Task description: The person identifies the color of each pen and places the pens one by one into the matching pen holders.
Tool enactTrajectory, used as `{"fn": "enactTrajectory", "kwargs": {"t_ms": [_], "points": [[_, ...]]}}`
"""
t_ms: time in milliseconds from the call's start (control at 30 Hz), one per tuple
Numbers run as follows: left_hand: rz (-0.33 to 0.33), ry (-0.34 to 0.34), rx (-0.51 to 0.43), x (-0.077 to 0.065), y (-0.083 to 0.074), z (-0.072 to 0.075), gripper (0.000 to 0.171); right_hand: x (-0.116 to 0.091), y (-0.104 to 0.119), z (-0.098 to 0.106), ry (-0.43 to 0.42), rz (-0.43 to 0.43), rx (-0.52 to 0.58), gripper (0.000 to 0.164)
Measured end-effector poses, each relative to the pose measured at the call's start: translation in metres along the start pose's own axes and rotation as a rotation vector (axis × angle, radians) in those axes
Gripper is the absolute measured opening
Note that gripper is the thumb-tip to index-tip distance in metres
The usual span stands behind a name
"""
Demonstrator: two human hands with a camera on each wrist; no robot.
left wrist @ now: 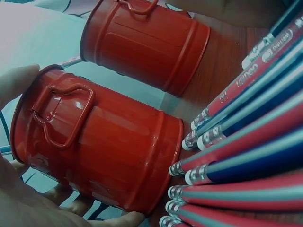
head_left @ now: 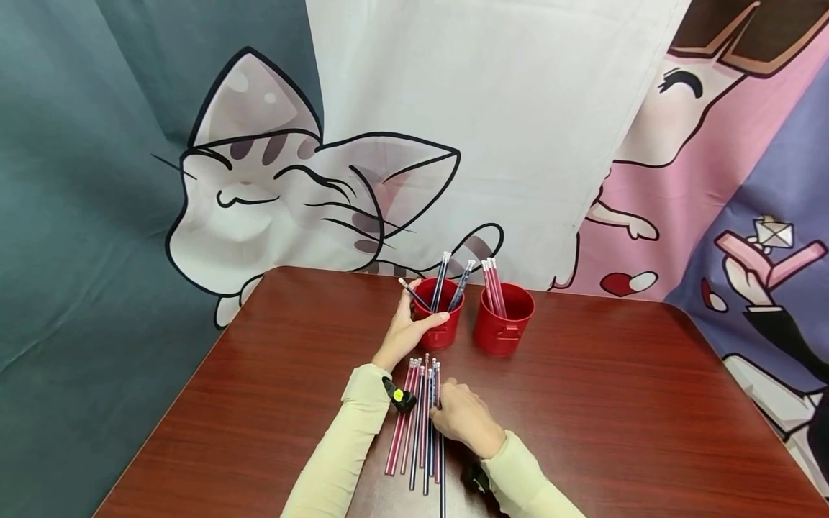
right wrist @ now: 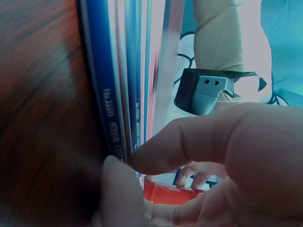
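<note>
Left bucket (head_left: 438,338), right bucket (head_left: 501,337): both showing solid red. Left's pencils (head_left: 441,280) are reading navy, right's pencils (head_left: 495,289) pinkish-red. Loose pencils (left wrist: 232,194) are mixing both, pale-striped lengthwise, silver ferrules (left wrist: 200,173), white erasers (left wrist: 190,178). Tabletop (head_left: 615,388) is showing reddish-brown wood grain. Sleeves (head_left: 337,460) are reading cream. Backdrop (head_left: 550,108) is running teal, white, pink, purple-blue, plus black-outlined cat (head_left: 236,216).

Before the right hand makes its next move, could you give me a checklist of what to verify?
1. Left bucket upright: ok.
2. Left hand holding that bucket: ok.
3. Right hand pinching a blue pencil: ok.
4. Visible bucket contents sorted: ok, stored blue pencils left, stored red pencils in the right bucket.
5. Loose pencils sorted: not ok, red and blue lie mixed.
6. Grip firmness: cannot tell.
</note>
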State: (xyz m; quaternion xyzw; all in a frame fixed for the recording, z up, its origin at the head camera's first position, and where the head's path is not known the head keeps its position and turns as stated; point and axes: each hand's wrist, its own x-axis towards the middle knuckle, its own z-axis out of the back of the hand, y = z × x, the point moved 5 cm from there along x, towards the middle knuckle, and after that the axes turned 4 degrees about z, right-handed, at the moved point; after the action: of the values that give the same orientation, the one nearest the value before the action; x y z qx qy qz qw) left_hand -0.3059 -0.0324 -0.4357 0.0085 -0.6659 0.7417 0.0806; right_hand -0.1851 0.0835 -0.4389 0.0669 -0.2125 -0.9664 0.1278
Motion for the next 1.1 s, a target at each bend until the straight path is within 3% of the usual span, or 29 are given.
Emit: {"fn": "enactTrajectory", "kwargs": {"t_ms": [433,600,733,900,1100], "points": [[0.022,-0.012,0.001,-0.003,-0.001,0.003,0.084,0.000,0.008,0.001,-0.011,0.080,0.038,0.021],[0.019,-0.011,0.001,-0.003,-0.002,0.003,0.081,0.002,0.005,0.001,-0.008,0.046,0.043,0.019],[0.022,-0.014,0.000,-0.003,-0.001,0.002,0.078,0.003,-0.002,0.005,0.048,-0.039,0.131,0.015],[0.007,0.001,-0.007,-0.002,-0.003,0.000,0.077,0.005,-0.011,0.027,0.053,-0.118,0.281,0.017],[0.016,0.016,-0.011,-0.003,-0.001,-0.001,0.077,0.009,-0.012,0.071,-0.120,-0.078,0.351,0.022]]}}
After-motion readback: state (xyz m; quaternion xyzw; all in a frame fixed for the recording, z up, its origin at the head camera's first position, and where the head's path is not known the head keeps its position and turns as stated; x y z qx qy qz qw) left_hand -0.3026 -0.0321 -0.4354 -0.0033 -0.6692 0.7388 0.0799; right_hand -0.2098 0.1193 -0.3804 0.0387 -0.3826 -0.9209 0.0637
